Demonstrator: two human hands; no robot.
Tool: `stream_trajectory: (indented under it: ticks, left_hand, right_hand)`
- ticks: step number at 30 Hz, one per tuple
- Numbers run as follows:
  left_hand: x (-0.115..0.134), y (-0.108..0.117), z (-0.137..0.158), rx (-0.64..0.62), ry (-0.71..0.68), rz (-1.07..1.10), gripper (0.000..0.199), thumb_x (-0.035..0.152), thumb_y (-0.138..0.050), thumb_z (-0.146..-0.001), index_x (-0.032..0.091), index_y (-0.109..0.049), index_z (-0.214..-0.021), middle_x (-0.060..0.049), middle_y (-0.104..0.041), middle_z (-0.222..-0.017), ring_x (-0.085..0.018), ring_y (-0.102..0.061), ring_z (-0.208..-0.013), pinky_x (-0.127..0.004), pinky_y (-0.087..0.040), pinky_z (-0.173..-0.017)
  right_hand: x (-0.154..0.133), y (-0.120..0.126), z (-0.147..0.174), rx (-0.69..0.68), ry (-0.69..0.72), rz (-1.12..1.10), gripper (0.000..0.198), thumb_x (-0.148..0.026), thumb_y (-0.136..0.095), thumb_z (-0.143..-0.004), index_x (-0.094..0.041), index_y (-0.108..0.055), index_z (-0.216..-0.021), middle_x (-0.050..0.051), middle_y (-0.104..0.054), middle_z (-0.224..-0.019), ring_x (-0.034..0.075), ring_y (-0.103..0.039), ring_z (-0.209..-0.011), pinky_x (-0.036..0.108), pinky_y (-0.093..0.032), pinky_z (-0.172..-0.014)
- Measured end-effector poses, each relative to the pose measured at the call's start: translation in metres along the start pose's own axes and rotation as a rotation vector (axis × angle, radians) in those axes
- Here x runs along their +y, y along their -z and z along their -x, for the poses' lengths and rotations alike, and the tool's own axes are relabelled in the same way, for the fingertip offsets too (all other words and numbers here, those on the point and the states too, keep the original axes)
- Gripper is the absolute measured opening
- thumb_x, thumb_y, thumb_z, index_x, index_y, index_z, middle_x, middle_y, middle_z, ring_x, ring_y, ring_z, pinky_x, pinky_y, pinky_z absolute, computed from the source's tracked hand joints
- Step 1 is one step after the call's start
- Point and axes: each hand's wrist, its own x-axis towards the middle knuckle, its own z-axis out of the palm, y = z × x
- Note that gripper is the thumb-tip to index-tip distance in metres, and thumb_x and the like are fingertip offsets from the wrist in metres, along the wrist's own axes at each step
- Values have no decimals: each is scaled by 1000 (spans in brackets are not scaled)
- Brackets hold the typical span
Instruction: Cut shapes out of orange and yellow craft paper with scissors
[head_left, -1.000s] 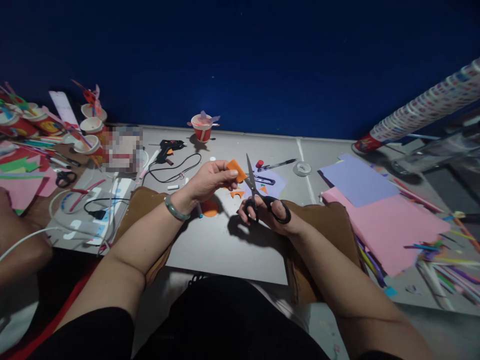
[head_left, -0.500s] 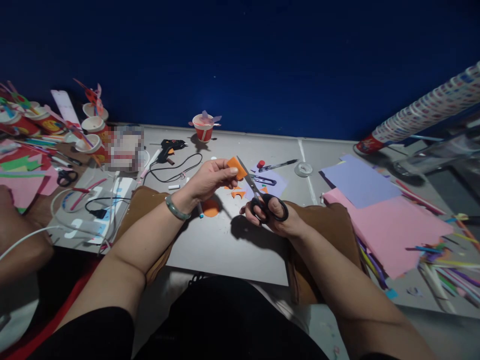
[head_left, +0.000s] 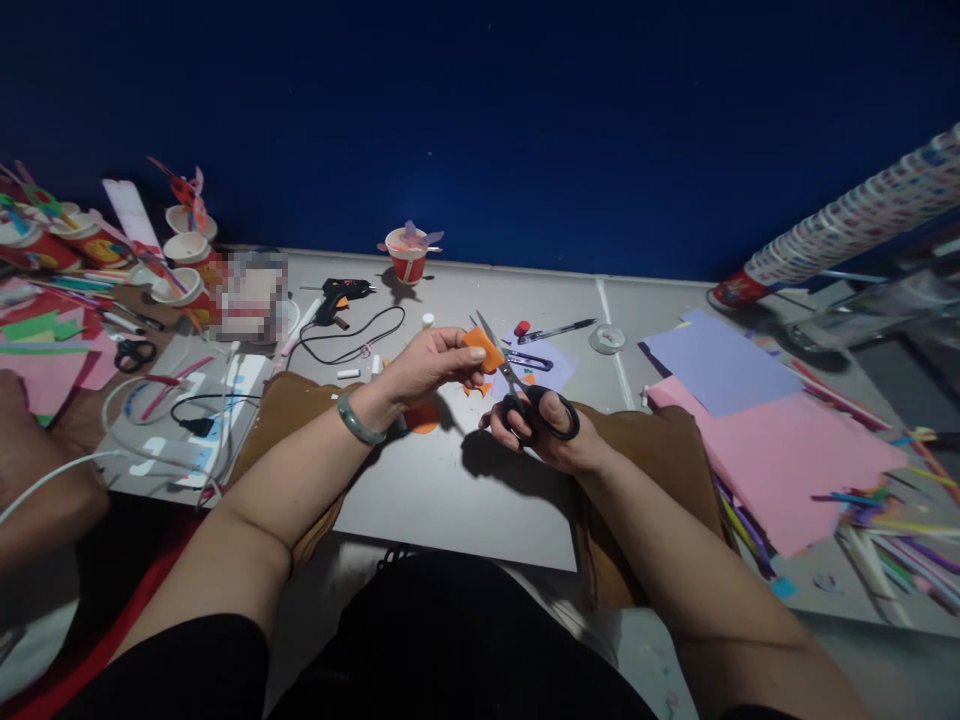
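My left hand (head_left: 439, 365) pinches a small piece of orange paper (head_left: 484, 349) between thumb and fingers. Black-handled scissors (head_left: 511, 376) are in my right hand (head_left: 551, 430), thumb and fingers through the loops. Their blades are slightly parted and meet the orange paper at its right side. Below my left hand, partly covered by it, an orange paper disc (head_left: 424, 418) lies on the table. Orange scraps (head_left: 477, 390) lie just beneath the held piece. Behind the scissors a box cutter (head_left: 529, 360) rests on lilac paper (head_left: 556, 365).
A glue gun (head_left: 341, 300) with its cord lies back left, near a red paper cup (head_left: 407, 258). Tape (head_left: 607, 338) and a pen (head_left: 559, 330) lie behind my hands. Pink paper (head_left: 780, 450) lies right, a tall cup stack (head_left: 847, 215) beyond. Another person's arm (head_left: 45, 480) is at left.
My left hand has shifted slightly right and down, bringing the orange paper further toward the scissors. The blades have opened a little. My right hand stays nearly in place.
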Motion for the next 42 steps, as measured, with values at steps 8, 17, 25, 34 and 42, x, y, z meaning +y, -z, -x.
stream_trajectory:
  ticks: [8, 17, 25, 34, 42]
  left_hand:
    - [-4, -1, 1, 9, 12, 3, 37, 40, -87, -68, 12, -64, -76, -3, -69, -65, -10, -65, -58, -21, -50, -58]
    - [-5, 1, -6, 248, -24, 8, 24, 26, -79, -70, 15, -58, -73, 2, -63, -59, -7, -60, -54, -21, -48, -57]
    - [-24, -14, 2, 101, -56, -77, 26, 31, -80, -72, 15, -59, -74, 1, -64, -66, -8, -59, -59, -22, -47, -61]
    - [-30, -18, 4, 88, -58, -221, 26, 34, -78, -75, 14, -62, -75, 1, -62, -63, -8, -56, -57, -22, -44, -58]
    - [-30, -19, 4, 3, 37, -268, 31, 37, -82, -72, 13, -62, -74, 1, -62, -61, -9, -59, -55, -22, -44, -55]
  right_hand:
    - [0, 5, -2, 128, 45, 28, 62, -79, -54, -83, -22, -42, -61, -3, -47, -55, 12, -40, -52, 33, -42, -59]
    - [-5, 4, -4, 542, 206, 416, 32, -47, -80, -78, -20, -64, -72, 2, -64, -76, 16, -54, -70, 32, -45, -70]
    - [12, 3, -9, 658, 170, 401, 27, -45, -79, -76, -19, -71, -79, 0, -66, -75, 15, -57, -72, 32, -48, -75]
    - [10, 4, -10, 731, 195, 397, 26, -42, -77, -74, -18, -65, -75, 0, -63, -74, 14, -54, -70, 31, -48, -74]
    - [4, 3, -9, 726, 211, 383, 21, -37, -73, -77, -19, -62, -73, 1, -64, -78, 14, -55, -72, 32, -49, -76]
